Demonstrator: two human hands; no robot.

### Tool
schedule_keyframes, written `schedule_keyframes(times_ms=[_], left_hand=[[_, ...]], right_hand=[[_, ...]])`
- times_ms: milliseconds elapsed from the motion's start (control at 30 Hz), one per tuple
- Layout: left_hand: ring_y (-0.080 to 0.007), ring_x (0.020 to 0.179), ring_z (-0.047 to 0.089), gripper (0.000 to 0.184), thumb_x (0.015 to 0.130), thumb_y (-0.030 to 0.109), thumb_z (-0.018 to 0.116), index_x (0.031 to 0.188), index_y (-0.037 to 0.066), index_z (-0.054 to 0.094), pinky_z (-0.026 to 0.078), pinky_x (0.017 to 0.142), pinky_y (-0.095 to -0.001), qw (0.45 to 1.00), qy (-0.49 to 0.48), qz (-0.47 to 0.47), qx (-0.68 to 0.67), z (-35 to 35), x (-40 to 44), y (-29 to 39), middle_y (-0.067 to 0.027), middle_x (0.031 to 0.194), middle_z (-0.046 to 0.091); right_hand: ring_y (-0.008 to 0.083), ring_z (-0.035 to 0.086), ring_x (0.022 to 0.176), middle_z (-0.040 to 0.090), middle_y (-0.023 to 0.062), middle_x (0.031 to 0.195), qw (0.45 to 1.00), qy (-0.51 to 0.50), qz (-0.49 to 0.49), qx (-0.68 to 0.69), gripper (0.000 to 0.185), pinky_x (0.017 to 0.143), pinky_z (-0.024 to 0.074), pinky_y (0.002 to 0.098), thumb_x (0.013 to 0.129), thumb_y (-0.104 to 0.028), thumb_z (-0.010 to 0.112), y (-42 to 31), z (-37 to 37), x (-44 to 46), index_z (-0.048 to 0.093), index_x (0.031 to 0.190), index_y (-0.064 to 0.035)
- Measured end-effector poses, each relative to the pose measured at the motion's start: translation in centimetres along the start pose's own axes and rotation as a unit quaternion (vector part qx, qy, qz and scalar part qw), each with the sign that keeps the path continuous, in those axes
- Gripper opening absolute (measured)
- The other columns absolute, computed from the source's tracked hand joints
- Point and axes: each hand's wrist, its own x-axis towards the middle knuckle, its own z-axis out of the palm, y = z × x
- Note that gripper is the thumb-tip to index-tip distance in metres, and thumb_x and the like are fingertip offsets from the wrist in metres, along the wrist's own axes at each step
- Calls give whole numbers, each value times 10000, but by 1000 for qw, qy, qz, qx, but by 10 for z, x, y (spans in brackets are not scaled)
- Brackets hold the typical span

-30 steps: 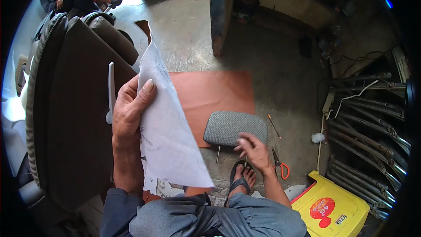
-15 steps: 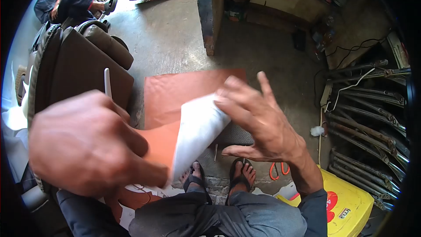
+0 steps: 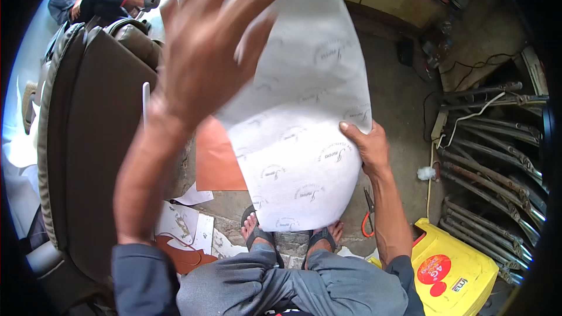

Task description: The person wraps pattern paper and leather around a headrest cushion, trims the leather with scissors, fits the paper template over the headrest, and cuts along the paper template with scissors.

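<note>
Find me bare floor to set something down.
Bare floor shows between the right hand, holding the white sheet, and the metal frames. It's crowded by the left foot, where pale scraps lie near the brown padded panel. The sheet hides central floor.

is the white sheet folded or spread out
Spread: the sheet shows one broad printed face, no fold visible, its edge held in the right hand.

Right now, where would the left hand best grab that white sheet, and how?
Probably by the left edge of the white sheet, coming from the left, thumb on the printed face, fingers behind. The sheet looks thin and broad, and the right hand grips its opposite edge, so this should help spread it. The left hand is blurred in front; whether it touches is unclear.
</note>
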Motion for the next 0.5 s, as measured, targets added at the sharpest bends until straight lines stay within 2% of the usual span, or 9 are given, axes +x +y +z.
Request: schedule_keyframes(times_ms=[67, 100, 167, 200, 233, 300, 400, 467, 500], left_hand=[[-293, 1025, 596, 511, 875, 125, 698, 1373, 108, 586, 426, 924, -421, 974, -66, -197, -92, 30, -86, 37, -133, 1144, 636], [-351, 1064, 572, 572, 896, 136, 690, 1437, 78, 513, 415, 948, -467, 908, -185, -350, -137, 38, -135, 64, -187, 1191, 611], [-372, 1120, 550, 624, 929, 203, 676, 1451, -14, 412, 440, 986, -443, 878, -225, -394, -152, 69, -264, 121, -262, 1292, 541], [-432, 1281, 496, 724, 950, 343, 671, 1485, -29, 357, 426, 1061, -474, 595, -363, -656, -290, 61, -295, 145, -328, 1412, 433], [-343, 1215, 555, 753, 969, 431, 647, 1489, -26, 350, 483, 978, -436, 505, -346, -718, -331, 63, -346, 173, -279, 1351, 512], [-175, 1057, 603, 574, 968, 378, 687, 1349, -28, 550, 501, 893, -348, 334, -323, -752, -468, 34, -324, 189, -123, 1120, 674], [-161, 980, 630, 441, 951, 296, 722, 1228, -38, 645, 516, 866, -334, 343, -259, -767, -477, 29, -314, 198, -104, 1076, 704], [-155, 893, 650, 383, 930, 245, 745, 1182, -36, 676, 533, 835, -327, 410, -190, -732, -509, 39, -302, 175, -93, 1040, 723], [-154, 871, 658, 338, 913, 191, 755, 1160, -30, 687, 544, 823, -324, 392, -168, -735, -527, 46, -291, 162, -88, 1021, 726]], right_hand=[[223, 697, 987, 701, 195, 1116, 998, 50, 17, -20, 567, 857, 571, 344, 862, -185, 786, 47, -33, 17, 560, 1302, 92], [235, 691, 1017, 692, 203, 1144, 994, 92, 42, -44, 615, 876, 564, 348, 855, -188, 790, 70, -50, 18, 531, 1334, 99], [238, 683, 1036, 689, 199, 1159, 983, 139, 59, -107, 628, 905, 547, 344, 848, -177, 793, 105, -81, 16, 519, 1341, 101], [241, 676, 1055, 686, 195, 1174, 966, 173, 82, -172, 642, 934, 531, 341, 841, -166, 795, 116, -91, 3, 508, 1348, 103], [241, 676, 1055, 686, 195, 1174, 965, 171, 89, -178, 642, 934, 531, 341, 841, -166, 795, 115, -95, -11, 508, 1348, 103], [226, 672, 1050, 682, 181, 1194, 980, 152, 119, -52, 633, 963, 508, 331, 825, -145, 802, 103, -98, -33, 518, 1342, 86], [197, 665, 1042, 686, 156, 1183, 981, 82, 174, -22, 577, 969, 492, 313, 832, -118, 791, 117, -121, -55, 539, 1317, 69], [187, 660, 1046, 689, 146, 1173, 984, 93, 148, -19, 555, 959, 493, 309, 836, -107, 787, 126, -123, -53, 545, 1305, 66], [177, 655, 1051, 693, 137, 1162, 987, 106, 121, -14, 533, 950, 494, 306, 840, -96, 782, 133, -123, -52, 550, 1293, 64]])
